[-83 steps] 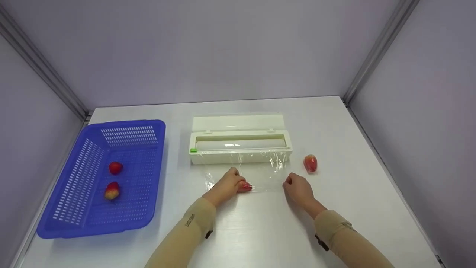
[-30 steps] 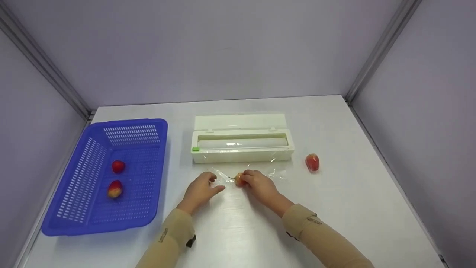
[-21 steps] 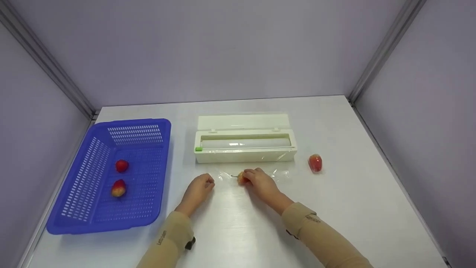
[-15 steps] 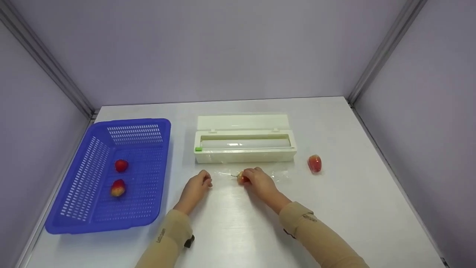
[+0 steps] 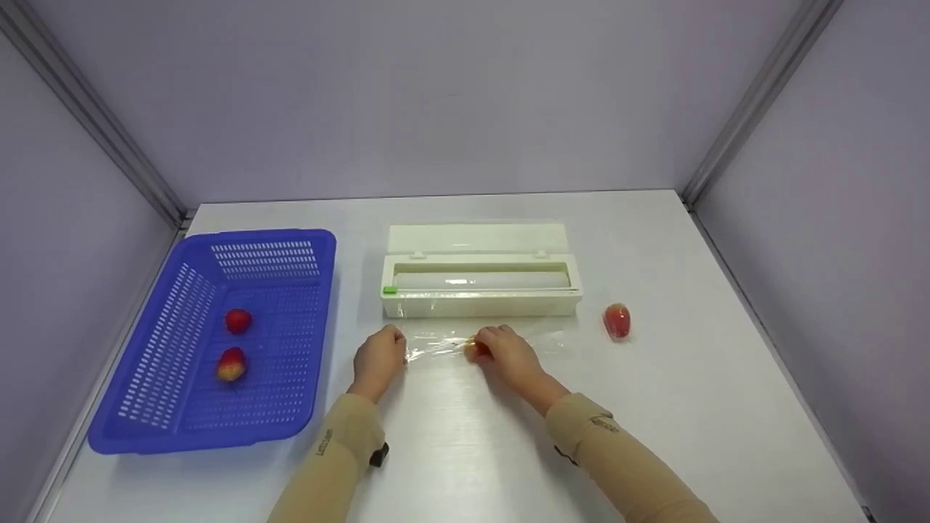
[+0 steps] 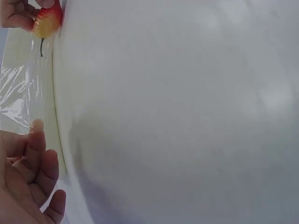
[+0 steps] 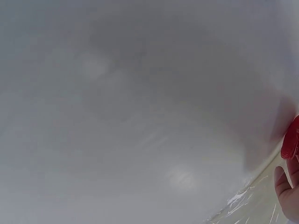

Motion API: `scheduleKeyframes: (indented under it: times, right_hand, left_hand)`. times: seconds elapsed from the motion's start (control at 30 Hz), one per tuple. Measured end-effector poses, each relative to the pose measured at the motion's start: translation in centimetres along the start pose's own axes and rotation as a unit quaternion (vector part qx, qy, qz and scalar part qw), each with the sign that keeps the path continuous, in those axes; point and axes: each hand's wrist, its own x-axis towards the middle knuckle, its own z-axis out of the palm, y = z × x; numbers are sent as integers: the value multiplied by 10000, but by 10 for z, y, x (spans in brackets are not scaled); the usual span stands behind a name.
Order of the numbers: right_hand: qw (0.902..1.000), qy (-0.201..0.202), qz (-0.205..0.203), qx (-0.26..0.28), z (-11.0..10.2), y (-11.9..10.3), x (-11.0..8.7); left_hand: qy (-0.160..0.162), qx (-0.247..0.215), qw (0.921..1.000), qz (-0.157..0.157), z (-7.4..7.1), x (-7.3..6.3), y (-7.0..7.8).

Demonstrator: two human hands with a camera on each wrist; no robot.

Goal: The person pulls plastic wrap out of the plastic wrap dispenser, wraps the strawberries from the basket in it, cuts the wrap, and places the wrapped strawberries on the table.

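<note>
Fruit (image 5: pixel 472 349): centre of the frame, lying just below the box (image 5: pixel 465 258), red end under the right hand (image 5: pixel 508 356), thin stem pointing at the left hand (image 5: pixel 379 357); perhaps turned so to leave the stem end free for the film (image 5: pixel 434 347).
Right hand: fingers curled over the red end, gripping it, likely to stop the fruit rolling against the film's pull.
Left hand: left of the fruit, apart from the other; thumb and fingertip pinch the film's edge, probably to draw it taut without tearing it.
Film: clear and creased between the 2 hands; cannot tell how far it passes round the fruit.
Box: upper centre, long side toward the person, lid tipped back, presumably so film runs straight out from the roll (image 5: pixel 483 280).
Basket (image 5: pixel 196 441): left of the frame, 2 red-and-yellow fruits (image 5: pixel 231 365) inside; likely there for easy reach.
Wrapped fruit (image 5: pixel 617 322): right of the frame, on the surface (image 5: pixel 458 457), glossy in clear wrap; that side presumably separates it from those in the basket.
</note>
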Motion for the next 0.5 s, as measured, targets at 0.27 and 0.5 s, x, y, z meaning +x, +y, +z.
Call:
scheduleKeyframes:
  times: [0.27,0.5]
  right_hand:
    - [9999,-91,-56,-22,4,0,1]
    - [9991,177,-388,-82,4,9,1]
  left_hand:
    - [545,170,9968,-557,3,7,1]
    - [1301,243,9894,598,16,10,14]
